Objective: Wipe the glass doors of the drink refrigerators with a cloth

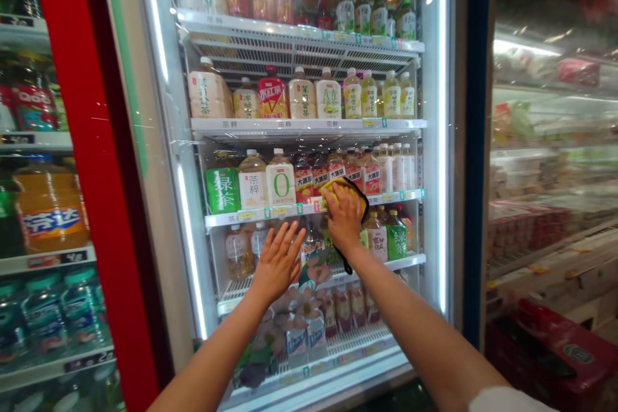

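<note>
My right hand (pixel 344 211) presses a yellow cloth with a dark edge (pixel 363 201) to the glass door of a lit drinks fridge. Its fingers bend over the cloth, and a dark corner hangs below the wrist. Lower and to the left, my left hand (pixel 279 256) is held up flat with its fingers spread, at or close to the glass; it holds nothing. Behind the hands, shelves carry bottled drinks, among them a white bottle with a green 0 (pixel 280 179) and a green-labelled bottle (pixel 223 189).
Bright light strips (pixel 190 251) run down both sides of the fridge. At the left, past a red panel (pixel 80 141), other shelves hold large bottles (pixel 48 206). On the right stands a blurred chiller (pixel 545 161) with a dark red box (pixel 555 347) low in front.
</note>
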Motion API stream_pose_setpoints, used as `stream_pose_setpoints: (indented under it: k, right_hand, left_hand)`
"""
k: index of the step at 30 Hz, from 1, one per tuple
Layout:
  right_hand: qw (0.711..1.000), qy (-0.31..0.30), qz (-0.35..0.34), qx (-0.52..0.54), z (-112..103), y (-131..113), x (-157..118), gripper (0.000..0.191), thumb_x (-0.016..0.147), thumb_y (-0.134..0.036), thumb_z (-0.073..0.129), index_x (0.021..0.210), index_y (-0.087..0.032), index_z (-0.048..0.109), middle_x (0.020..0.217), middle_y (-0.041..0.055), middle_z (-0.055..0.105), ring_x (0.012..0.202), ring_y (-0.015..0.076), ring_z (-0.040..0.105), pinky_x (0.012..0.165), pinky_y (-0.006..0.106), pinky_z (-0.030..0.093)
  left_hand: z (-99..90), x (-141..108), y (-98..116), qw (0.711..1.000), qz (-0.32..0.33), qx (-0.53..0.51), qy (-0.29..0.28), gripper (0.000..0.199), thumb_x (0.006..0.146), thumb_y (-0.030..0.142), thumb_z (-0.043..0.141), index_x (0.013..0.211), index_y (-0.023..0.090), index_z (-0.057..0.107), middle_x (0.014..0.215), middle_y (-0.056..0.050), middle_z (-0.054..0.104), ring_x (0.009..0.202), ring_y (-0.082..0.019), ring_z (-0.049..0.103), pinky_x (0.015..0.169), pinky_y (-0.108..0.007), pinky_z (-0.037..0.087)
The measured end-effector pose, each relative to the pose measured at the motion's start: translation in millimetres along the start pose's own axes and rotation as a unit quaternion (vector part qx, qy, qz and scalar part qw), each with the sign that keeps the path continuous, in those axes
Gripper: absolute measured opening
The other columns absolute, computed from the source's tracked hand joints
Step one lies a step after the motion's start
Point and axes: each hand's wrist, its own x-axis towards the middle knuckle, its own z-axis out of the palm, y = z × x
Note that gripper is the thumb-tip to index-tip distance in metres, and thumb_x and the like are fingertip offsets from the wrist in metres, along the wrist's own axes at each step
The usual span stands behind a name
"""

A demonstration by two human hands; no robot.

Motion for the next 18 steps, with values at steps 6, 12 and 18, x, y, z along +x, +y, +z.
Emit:
stream_pose_setpoints:
  k: [6,12,18]
  right_hand:
    - [0.972,-0.121,-0.200,0.016,-19,34,-78,0.059,0.094,-0.013,0.052,0.146,-0.041,0.052,0.152,-0.0028,0.056,0.144,0.0238,0.042,0.126,0.050,0.020]
    - [0.999,-0.029,0.023,0.037,-14,14,-19,0.052,0.099,-0.020,0.045,0.150,-0.027,0.049,0.161,0.0079,0.043,0.150,0.0318,0.032,0.123,0.060,0.021]
    - [0.987,-0.096,-0.113,0.061,4,-58,-32,0.056,0.097,-0.018,0.051,0.149,-0.039,0.049,0.160,-0.0005,0.046,0.149,0.0282,0.035,0.126,0.058,0.017]
  left_hand:
    - [-3.7,-7,-4,1.000,-0.009,-0.008,-0.020,0.077,0.093,0.037,0.058,0.162,0.023,0.025,0.167,-0.008,0.028,0.157,-0.026,0.018,0.130,-0.046,0.005]
    - [-21.7,-9,-34,0.998,-0.049,-0.004,-0.026,0.081,0.093,0.037,0.059,0.162,0.031,0.016,0.170,-0.005,0.019,0.158,-0.028,0.016,0.130,-0.053,0.005]
    - [-29.3,-17,-51,0.993,-0.118,0.009,0.006,0.082,0.094,0.036,0.058,0.163,0.033,0.013,0.171,-0.004,0.014,0.158,-0.030,0.016,0.129,-0.056,0.008]
